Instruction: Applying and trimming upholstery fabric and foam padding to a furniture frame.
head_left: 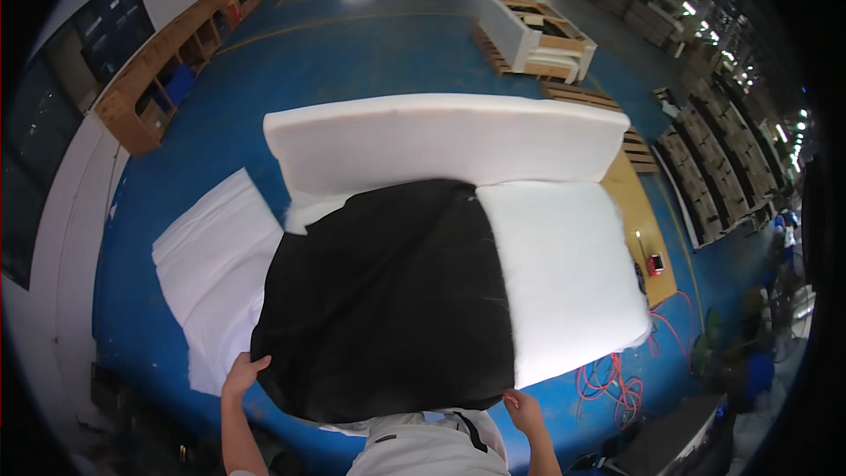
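A large black cloth lies over the left part of a white padded seat, its rounded near edge close to my body. My left hand grips the cloth's left near edge, thumb on top. At the near right corner my right hand pinches the hem between thumb and fingers. Fluffy white padding shows bare to the right of the cloth. Behind both stands a long white foam backrest. What lies under the cloth is hidden.
White sheets of wadding hang at the left. A wooden board at the right carries a small red device. Red hose lies coiled on the blue floor. Pallets and a white frame stand farther off.
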The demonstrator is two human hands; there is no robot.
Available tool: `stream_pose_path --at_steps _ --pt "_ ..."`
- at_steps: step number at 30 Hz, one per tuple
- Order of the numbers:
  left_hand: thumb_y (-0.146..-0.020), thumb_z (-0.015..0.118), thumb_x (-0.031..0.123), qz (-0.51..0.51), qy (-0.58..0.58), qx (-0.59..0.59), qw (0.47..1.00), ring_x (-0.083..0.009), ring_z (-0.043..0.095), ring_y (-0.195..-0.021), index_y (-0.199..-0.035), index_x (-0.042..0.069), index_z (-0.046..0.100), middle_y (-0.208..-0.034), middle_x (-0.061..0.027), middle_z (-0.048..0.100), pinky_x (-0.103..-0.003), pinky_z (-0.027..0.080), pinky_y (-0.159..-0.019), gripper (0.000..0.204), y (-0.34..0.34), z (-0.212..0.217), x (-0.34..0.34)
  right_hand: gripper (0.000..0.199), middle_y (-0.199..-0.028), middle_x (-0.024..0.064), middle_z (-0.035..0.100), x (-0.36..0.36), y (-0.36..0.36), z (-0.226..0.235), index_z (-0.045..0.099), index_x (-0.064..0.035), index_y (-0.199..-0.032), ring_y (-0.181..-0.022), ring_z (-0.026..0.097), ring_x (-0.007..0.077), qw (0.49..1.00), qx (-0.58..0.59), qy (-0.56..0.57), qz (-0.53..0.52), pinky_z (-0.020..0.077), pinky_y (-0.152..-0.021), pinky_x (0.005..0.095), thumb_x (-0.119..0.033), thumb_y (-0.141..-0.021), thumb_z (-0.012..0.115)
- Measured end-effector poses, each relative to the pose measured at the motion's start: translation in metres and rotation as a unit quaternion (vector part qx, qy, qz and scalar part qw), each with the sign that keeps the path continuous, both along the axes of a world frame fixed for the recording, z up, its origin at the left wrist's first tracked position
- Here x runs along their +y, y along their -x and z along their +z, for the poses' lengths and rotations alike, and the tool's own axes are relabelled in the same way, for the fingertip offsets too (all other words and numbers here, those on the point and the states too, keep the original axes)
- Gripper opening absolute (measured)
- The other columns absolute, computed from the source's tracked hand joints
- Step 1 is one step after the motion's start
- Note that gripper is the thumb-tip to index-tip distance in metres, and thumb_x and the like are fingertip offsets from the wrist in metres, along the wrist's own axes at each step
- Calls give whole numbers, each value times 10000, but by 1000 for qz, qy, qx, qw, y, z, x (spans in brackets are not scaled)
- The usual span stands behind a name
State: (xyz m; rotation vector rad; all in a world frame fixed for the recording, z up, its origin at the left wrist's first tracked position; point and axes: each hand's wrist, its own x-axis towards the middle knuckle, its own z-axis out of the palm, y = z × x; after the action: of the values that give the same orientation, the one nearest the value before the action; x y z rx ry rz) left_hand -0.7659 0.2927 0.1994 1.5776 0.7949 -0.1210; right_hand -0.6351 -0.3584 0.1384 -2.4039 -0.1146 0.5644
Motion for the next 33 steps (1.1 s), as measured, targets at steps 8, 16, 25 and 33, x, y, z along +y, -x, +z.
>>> stream_pose_path --at_steps 8,16,25,33 --pt "-890 779 275 -203 195 -145 949 -161 620 -1069 -1226 -70 640 -1186 -90 689 -329 482 -987 502 -141 117 -249 561 -1260 203 659 154 -27 111 595 19 -1316 -1171 634 219 890 176 -342 245 506 -985 352 -289 -887 784" --pt "-920 695 344 -378 -175 -455 787 -358 646 -1025 -1093 25 633 -1084 -166 690 -454 511 -869 369 -251 148 -505 187 -809 0 695 -91 -138 115 753 5 -969 -774 620 124 937 17 -300 -177 506 -715 319 -93 -816 708" --pt "-905 702 263 -500 -246 -260 789 -322 615 -1138 -1023 48 688 -1200 -125 669 -451 484 -964 246 -209 -6 -654 333 -1051 119 702 -521 -312 100 650 33 -1177 -904 665 198 790 -191 -447 -374 542 -816 339 -59 -857 665" --pt "-870 700 226 -532 -309 -103 781 -327 595 -1150 -1042 52 684 -1202 -126 658 -452 475 -956 244 -219 -31 -720 384 -883 198 733 -574 -351 -31 732 2 -1013 -824 714 304 897 -182 -37 -401 545 -758 398 -256 -744 829"
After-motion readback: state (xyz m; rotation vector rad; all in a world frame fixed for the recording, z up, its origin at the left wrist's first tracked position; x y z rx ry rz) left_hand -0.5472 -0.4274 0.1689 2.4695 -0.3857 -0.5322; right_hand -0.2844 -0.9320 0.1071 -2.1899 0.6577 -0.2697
